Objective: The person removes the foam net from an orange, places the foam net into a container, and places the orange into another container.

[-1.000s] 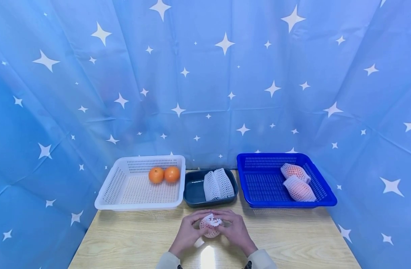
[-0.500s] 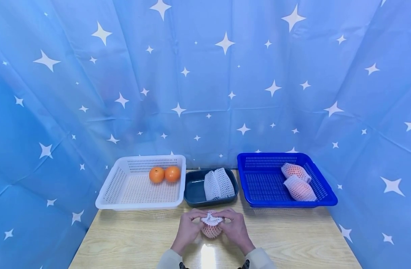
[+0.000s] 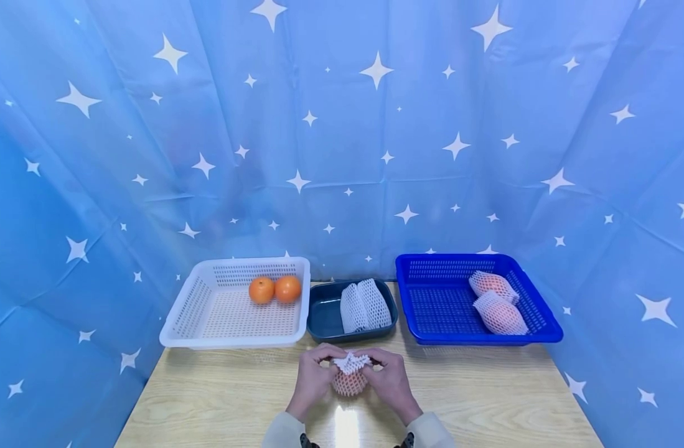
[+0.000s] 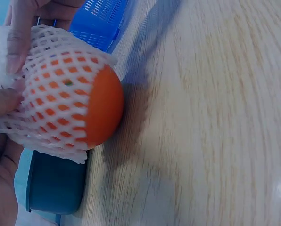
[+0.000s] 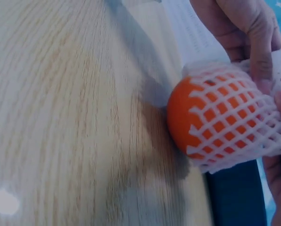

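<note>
Between both hands an orange [image 4: 107,108] stands on the table, partly covered by a white foam net sleeve [image 4: 55,89]. Its lower end is bare in both wrist views. Seen from the head, the loose end of the net is gathered on top. My left hand [image 3: 312,381] pinches the net's left side between thumb and fingers. From the right, my right hand [image 3: 390,379] pinches the opposite side. Just beyond the hands, a dark teal dish [image 3: 325,314] holds folded white foam nets [image 3: 365,306].
At the back left stands a white basket [image 3: 224,342] with two bare oranges [image 3: 274,290]. A blue basket [image 3: 431,339] at the back right contains two net-wrapped oranges [image 3: 497,303]. A starry blue curtain [image 3: 342,137] hangs behind the wooden table [image 3: 487,398].
Both hands have shifted from around the fruit to its top, pinching the net's rim. The net's upper end now stands gathered above the orange, and more of the wrapped fruit shows below the fingers.
</note>
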Demonstrator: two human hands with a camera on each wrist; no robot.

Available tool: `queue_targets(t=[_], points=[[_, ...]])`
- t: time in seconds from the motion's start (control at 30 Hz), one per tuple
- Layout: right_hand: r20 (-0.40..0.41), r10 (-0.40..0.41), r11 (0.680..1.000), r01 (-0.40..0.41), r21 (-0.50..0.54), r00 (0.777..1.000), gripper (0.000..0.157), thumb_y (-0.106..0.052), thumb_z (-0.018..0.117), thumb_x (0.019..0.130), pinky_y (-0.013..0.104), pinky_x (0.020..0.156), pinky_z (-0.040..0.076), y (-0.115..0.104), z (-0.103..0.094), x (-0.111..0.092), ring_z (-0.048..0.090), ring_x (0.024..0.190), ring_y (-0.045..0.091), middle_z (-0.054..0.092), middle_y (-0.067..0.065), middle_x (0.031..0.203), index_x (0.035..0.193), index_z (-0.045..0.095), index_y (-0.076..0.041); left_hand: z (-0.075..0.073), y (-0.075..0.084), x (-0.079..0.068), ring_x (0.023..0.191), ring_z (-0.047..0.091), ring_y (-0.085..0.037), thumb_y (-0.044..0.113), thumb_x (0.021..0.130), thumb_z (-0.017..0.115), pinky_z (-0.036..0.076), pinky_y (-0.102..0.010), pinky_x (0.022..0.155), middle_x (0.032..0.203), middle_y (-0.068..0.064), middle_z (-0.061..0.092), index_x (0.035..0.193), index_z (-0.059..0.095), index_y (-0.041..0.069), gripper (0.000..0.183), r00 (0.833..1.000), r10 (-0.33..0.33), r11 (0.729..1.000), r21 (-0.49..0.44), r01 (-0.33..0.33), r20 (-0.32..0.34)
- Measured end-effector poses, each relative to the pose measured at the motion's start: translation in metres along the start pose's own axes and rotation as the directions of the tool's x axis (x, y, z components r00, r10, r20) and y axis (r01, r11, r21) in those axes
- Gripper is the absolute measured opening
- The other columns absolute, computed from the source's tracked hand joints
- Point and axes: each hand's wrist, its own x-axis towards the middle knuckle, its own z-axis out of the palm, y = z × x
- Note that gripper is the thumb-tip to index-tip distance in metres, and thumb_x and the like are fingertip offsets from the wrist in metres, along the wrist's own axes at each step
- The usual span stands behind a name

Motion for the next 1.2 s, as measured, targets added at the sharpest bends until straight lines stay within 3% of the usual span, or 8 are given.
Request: queue_targets(t=[0.17, 0.27, 0.4, 0.5, 0.57, 0.83, 1.0, 1.2], points=[[0.009, 0.075, 0.994, -0.074, -0.079, 0.997, 0.027, 0.001, 0.08, 0.08, 0.02, 0.072, 0.057, 0.0, -0.002, 0.002, 0.063, 0.078, 0.0, 0.076, -0.01, 0.087, 0.097, 0.08, -0.019, -0.004, -0.004, -0.001, 0.106, 0.067, -0.013, -0.002, 0.082, 0.08, 0.059, -0.03, 0.094, 0.111, 0.003, 0.075, 0.107, 0.078, 0.016, 0.031, 0.998, 0.032, 0.999, 0.042, -0.033, 0.046], [-0.002, 0.058, 0.993, -0.058, -0.106, 0.998, 0.024, -0.002, 0.081, 0.079, 0.022, 0.073, 0.055, 0.001, -0.002, 0.003, 0.062, 0.08, 0.0, 0.075, -0.009, 0.089, 0.096, 0.079, -0.02, -0.012, -0.01, -0.002, 0.125, 0.062, -0.024, 0.015, 0.083, 0.085, 0.055, -0.042, 0.107, 0.132, -0.003, 0.067, 0.129, 0.069, 0.012, 0.049, 0.99, -0.016, 0.999, 0.036, 0.011, 0.143], [0.005, 0.059, 0.991, -0.058, -0.122, 0.998, 0.033, -0.005, 0.082, 0.077, 0.026, 0.081, 0.055, 0.003, -0.002, 0.002, 0.061, 0.089, 0.002, 0.074, -0.012, 0.097, 0.102, 0.078, -0.025, -0.023, -0.02, -0.007, 0.14, 0.05, -0.041, 0.014, 0.079, 0.087, 0.045, -0.049, 0.116, 0.153, -0.016, 0.05, 0.15, 0.048, 0.009, 0.081, 0.944, -0.141, 0.99, 0.024, 0.141, 0.297], [0.042, 0.073, 0.99, -0.067, -0.123, 0.996, 0.037, -0.008, 0.084, 0.076, 0.029, 0.088, 0.056, 0.004, -0.003, 0.002, 0.063, 0.095, 0.003, 0.074, -0.013, 0.103, 0.107, 0.077, -0.028, -0.025, -0.026, -0.011, 0.144, 0.046, -0.042, 0.011, 0.075, 0.09, 0.043, -0.048, 0.118, 0.157, -0.019, 0.046, 0.154, 0.039, 0.007, 0.094, 0.909, -0.174, 0.985, 0.05, 0.168, 0.378], [0.08, 0.076, 0.991, -0.066, -0.112, 0.994, 0.038, -0.011, 0.085, 0.077, 0.031, 0.092, 0.056, 0.005, -0.003, 0.001, 0.065, 0.099, 0.004, 0.074, -0.012, 0.106, 0.11, 0.076, -0.027, -0.024, -0.03, -0.014, 0.144, 0.047, -0.039, 0.012, 0.072, 0.092, 0.043, -0.044, 0.119, 0.156, -0.018, 0.047, 0.154, 0.039, 0.006, 0.098, 0.897, -0.183, 0.983, 0.077, 0.166, 0.403], [0.149, 0.12, 0.99, -0.108, -0.085, 0.982, 0.032, -0.033, 0.09, 0.077, 0.034, 0.104, 0.052, 0.01, -0.004, 0.001, 0.065, 0.11, 0.007, 0.072, -0.019, 0.112, 0.106, 0.078, -0.031, -0.015, -0.034, -0.017, 0.141, 0.051, -0.036, 0.007, 0.071, 0.092, 0.047, -0.033, 0.114, 0.154, -0.018, 0.049, 0.152, 0.042, 0.006, 0.095, 0.908, -0.171, 0.985, 0.065, 0.158, 0.382], [0.105, 0.174, 0.985, -0.174, -0.009, 0.979, 0.026, -0.024, 0.09, 0.077, 0.026, 0.098, 0.055, 0.013, -0.006, 0.0, 0.067, 0.108, 0.007, 0.075, -0.013, 0.11, 0.102, 0.08, -0.026, -0.01, -0.035, -0.016, 0.142, 0.049, -0.037, 0.006, 0.069, 0.093, 0.046, -0.035, 0.115, 0.154, -0.018, 0.048, 0.152, 0.04, 0.004, 0.099, 0.907, -0.161, 0.986, 0.016, 0.168, 0.388], [0.046, 0.177, 0.982, -0.179, 0.058, 0.983, 0.025, -0.018, 0.088, 0.08, 0.022, 0.091, 0.057, 0.015, -0.006, -0.002, 0.068, 0.101, 0.005, 0.078, -0.004, 0.105, 0.104, 0.081, -0.019, -0.005, -0.037, -0.015, 0.142, 0.049, -0.036, 0.006, 0.07, 0.093, 0.047, -0.034, 0.115, 0.153, -0.017, 0.049, 0.152, 0.042, 0.007, 0.097, 0.914, -0.154, 0.985, -0.01, 0.171, 0.376]])
